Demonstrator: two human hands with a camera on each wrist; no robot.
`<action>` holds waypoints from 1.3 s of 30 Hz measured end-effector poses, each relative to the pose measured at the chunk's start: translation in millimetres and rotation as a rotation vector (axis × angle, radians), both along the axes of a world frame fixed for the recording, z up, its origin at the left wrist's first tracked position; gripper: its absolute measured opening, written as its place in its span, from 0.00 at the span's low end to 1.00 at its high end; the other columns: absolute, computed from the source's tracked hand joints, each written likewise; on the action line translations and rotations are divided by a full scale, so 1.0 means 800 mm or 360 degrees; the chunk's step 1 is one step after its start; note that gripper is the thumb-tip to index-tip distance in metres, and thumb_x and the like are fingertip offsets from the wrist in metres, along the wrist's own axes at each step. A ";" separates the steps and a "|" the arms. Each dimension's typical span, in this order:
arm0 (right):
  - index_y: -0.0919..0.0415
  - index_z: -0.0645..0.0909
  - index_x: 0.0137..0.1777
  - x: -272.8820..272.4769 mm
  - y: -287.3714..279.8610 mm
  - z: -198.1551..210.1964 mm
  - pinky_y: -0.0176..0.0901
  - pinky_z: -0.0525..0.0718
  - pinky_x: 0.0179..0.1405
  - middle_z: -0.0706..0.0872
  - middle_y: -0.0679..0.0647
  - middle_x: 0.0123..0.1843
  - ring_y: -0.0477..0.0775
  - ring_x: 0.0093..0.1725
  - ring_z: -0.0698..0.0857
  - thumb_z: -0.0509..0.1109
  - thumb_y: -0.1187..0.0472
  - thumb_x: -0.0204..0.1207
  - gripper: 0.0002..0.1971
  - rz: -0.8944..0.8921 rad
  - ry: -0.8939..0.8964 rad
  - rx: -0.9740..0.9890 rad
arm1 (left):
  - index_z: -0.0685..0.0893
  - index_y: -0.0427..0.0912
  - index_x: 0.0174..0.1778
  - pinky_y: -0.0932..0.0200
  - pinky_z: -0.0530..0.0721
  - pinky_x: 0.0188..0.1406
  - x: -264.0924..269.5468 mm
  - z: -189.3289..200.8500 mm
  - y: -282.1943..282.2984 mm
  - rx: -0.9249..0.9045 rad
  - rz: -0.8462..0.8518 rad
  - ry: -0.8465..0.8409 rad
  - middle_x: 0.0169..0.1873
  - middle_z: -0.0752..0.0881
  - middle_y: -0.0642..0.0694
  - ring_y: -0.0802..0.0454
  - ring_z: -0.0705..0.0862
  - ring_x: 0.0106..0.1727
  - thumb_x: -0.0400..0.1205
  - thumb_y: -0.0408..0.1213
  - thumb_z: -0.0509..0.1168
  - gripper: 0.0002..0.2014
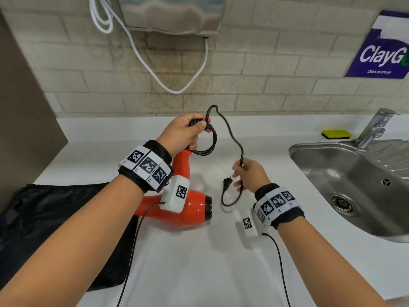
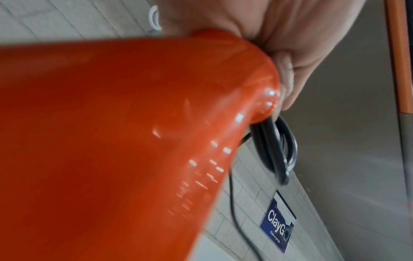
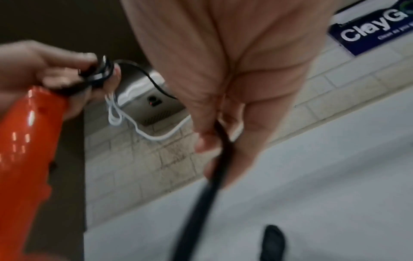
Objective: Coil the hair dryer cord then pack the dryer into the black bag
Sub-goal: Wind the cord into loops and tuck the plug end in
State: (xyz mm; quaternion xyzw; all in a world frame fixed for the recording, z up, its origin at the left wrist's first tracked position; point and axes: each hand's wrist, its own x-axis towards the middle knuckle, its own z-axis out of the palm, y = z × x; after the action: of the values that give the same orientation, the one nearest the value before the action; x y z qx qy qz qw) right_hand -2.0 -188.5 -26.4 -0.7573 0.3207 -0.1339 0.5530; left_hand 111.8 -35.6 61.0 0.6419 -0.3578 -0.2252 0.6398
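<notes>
My left hand grips the handle end of the orange hair dryer, which it holds above the white counter, and pinches a small coil of black cord against it. In the left wrist view the orange body fills the frame, with the cord loops under my fingers. From the coil the cord arcs up and down to my right hand, which pinches the cord between thumb and fingers. The plug dangles below that hand. The black bag lies flat at the left, under my left forearm.
A steel sink with a tap is set into the counter at the right, a yellow sponge behind it. A wall unit with a hanging white cable is above. The tiled wall closes the back.
</notes>
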 end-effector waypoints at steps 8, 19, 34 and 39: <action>0.51 0.65 0.74 -0.004 0.012 0.001 0.41 0.71 0.68 0.74 0.50 0.70 0.50 0.68 0.74 0.68 0.69 0.73 0.31 0.1003 0.0535 -0.0446 | 0.79 0.44 0.46 0.70 0.68 0.17 0.002 0.000 0.001 -0.0036 0.0015 0.0041 0.37 0.81 0.46 0.63 0.63 0.15 0.84 0.29 0.55 0.09; 0.46 0.59 0.77 0.025 0.005 -0.059 0.60 0.69 0.70 0.61 0.59 0.78 0.66 0.74 0.62 0.56 0.65 0.79 0.28 0.0940 0.1269 -0.1318 | 0.79 0.44 0.46 0.69 0.70 0.17 -0.004 -0.001 -0.004 0.0003 -0.0066 0.0040 0.37 0.81 0.46 0.63 0.64 0.15 0.84 0.30 0.56 0.08; 0.51 0.73 0.66 0.026 -0.007 -0.059 0.54 0.69 0.69 0.72 0.57 0.67 0.61 0.70 0.67 0.57 0.61 0.80 0.16 0.0877 0.1506 -0.1590 | 0.79 0.43 0.45 0.69 0.68 0.17 -0.002 0.001 -0.001 0.0018 -0.0073 0.0070 0.37 0.82 0.45 0.61 0.62 0.15 0.84 0.31 0.56 0.08; 0.61 0.76 0.54 0.026 -0.005 -0.044 0.45 0.74 0.56 0.79 0.60 0.56 0.59 0.55 0.79 0.55 0.65 0.79 0.10 0.0879 0.1209 -0.1298 | 0.79 0.42 0.49 0.69 0.69 0.18 -0.001 0.000 -0.001 0.0016 -0.0093 0.0053 0.36 0.80 0.46 0.62 0.62 0.15 0.84 0.30 0.55 0.08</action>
State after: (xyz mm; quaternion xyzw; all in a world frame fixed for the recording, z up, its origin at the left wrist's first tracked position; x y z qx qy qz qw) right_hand 19.0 -192.4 -61.9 -0.9573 0.2103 0.1810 0.0806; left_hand 110.9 -36.6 61.4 0.6304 -0.3645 -0.2563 0.6357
